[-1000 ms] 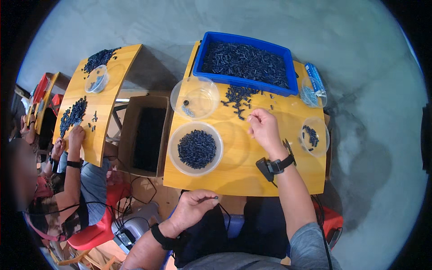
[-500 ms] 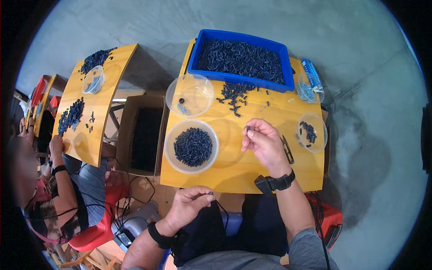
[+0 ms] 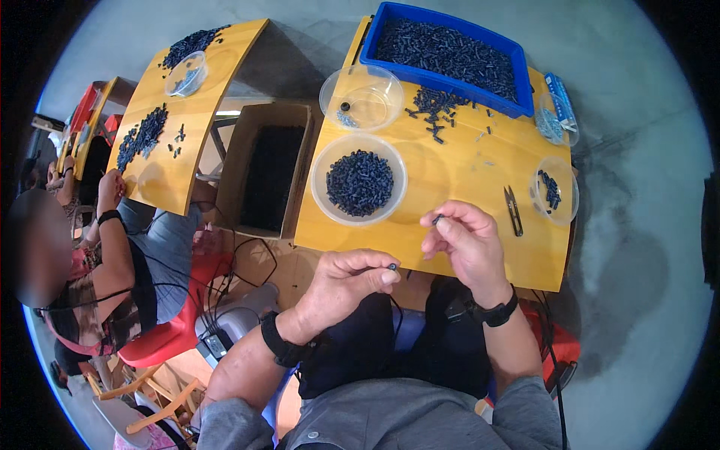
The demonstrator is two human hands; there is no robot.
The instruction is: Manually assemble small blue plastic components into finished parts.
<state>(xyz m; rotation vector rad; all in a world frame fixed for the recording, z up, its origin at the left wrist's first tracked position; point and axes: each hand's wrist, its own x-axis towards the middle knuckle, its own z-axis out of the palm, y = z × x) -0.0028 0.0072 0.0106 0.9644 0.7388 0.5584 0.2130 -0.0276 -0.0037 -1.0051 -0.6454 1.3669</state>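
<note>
My left hand [image 3: 337, 289] is at the table's front edge, over my lap. Its thumb and forefinger pinch a small dark cylindrical piece [image 3: 392, 267]. To its right and slightly higher, my right hand [image 3: 469, 244] pinches another small dark piece [image 3: 438, 219] between thumb and fingertips. The two pieces are apart. A clear round tub [image 3: 319, 191] heaped with short black cylinders [image 3: 358, 182] stands beyond my left hand. Black thread snips [image 3: 514, 211] lie on the yellow table [image 3: 450, 176], right of my right hand.
A blue bin [image 3: 450, 88] of black pieces sits at the back, loose ones [image 3: 439, 105] before it. Clear tubs stand at back left [image 3: 361, 97] and right [image 3: 555, 191]. A cardboard box [image 3: 247, 172] is left of the table. A co-worker [image 3: 112, 262] sits at another table [image 3: 206, 105].
The whole view has shifted. My left hand has come up toward the table edge, and the hands are closer together. The snips, partly hidden by my right hand before, now show fully.
</note>
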